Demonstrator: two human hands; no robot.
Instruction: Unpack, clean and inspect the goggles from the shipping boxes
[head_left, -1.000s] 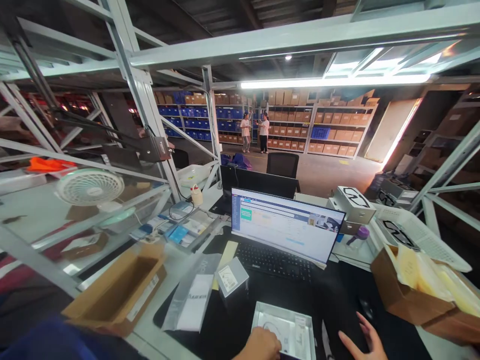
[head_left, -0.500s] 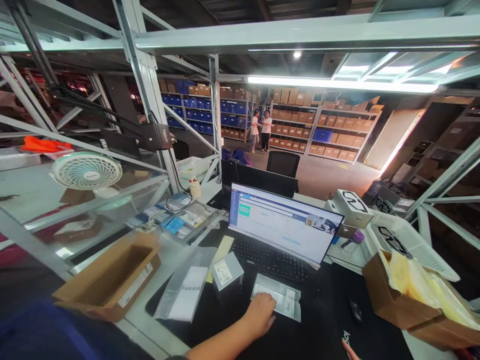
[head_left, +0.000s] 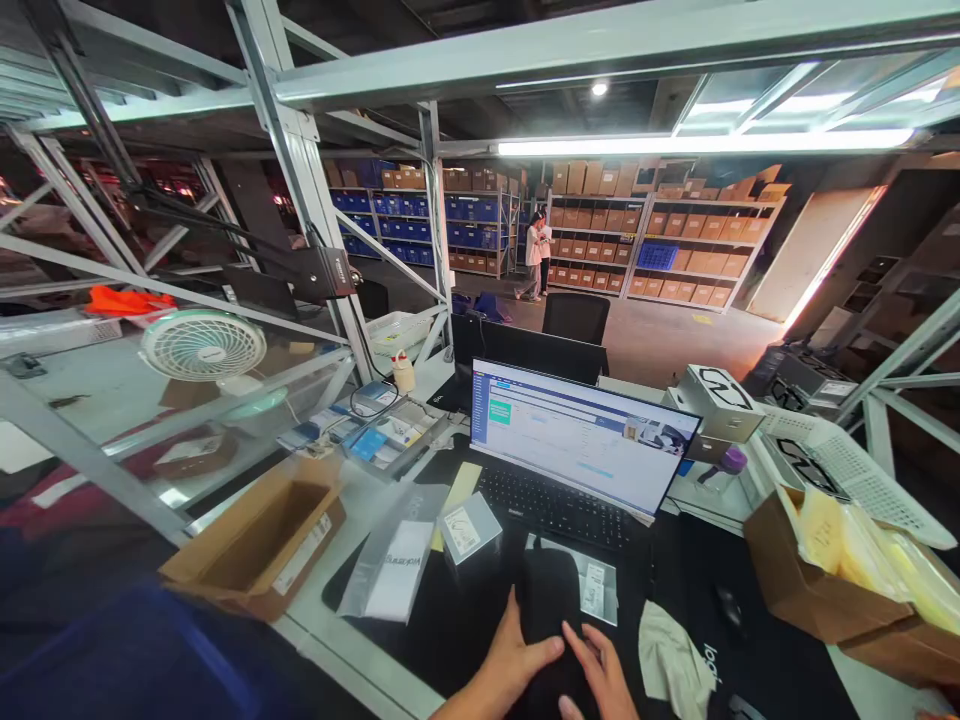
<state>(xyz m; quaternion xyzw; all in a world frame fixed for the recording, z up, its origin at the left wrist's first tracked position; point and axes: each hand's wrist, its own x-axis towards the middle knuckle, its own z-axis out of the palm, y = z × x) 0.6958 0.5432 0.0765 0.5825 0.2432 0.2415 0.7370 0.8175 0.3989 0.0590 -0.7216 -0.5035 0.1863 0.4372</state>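
My left hand (head_left: 504, 655) and my right hand (head_left: 602, 672) flank a long black item with a rounded top end (head_left: 551, 590), which looks like a soft case. The left thumb lies across it while the left index finger runs along its side; the right fingertips press on it from the other side. Its lower end is partly hidden by my hands. Behind it is a flat silver box part with a white label (head_left: 596, 590), partly covered. A closed grey box (head_left: 471, 528) stands to the left, beside a clear plastic bag (head_left: 397, 565) with white contents.
A beige cloth (head_left: 675, 655) lies right of my hands, near a mouse (head_left: 727, 608). A monitor (head_left: 577, 430) and keyboard (head_left: 555, 505) stand behind. An open carton (head_left: 259, 535) is at left; a carton of yellow packets (head_left: 832, 590) is at right. Two people stand by distant shelves.
My left hand has left the silver box part and is now on the black item. My right hand has come in from the bottom edge. A beige cloth now shows on the mat.
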